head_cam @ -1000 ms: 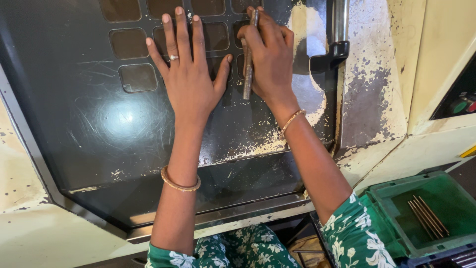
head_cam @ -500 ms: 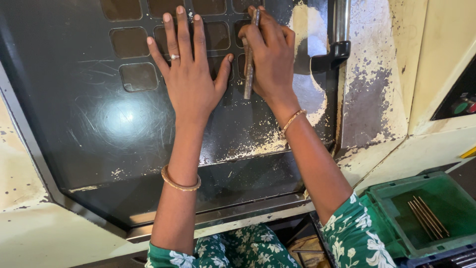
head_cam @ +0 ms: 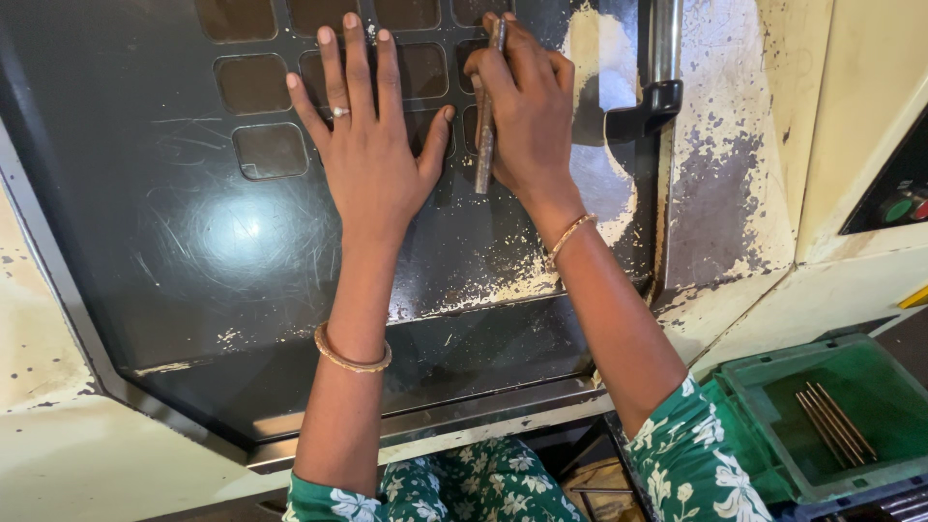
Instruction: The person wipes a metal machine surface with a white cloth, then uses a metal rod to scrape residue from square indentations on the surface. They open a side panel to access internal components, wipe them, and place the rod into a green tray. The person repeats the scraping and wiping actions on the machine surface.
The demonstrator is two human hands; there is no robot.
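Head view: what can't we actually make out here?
- Top of the metal rod: the upper frame edge cuts it, and the right hand covers part of its length.
- Panel windows under the left hand: hidden by palm and fingers.
- Contents of the green bin: thin rods visible, their count too small to tell; the bin runs off the right edge.
- Buttons at right: cropped by the frame edge.

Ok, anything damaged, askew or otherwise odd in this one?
Mostly wear. The dark machine door is scratched, and its paint has flaked off in pale patches below the right hand, which holds a thin metal rod, and beside the door handle. The left hand lies flat on the door. Nothing looks spilled or askew.
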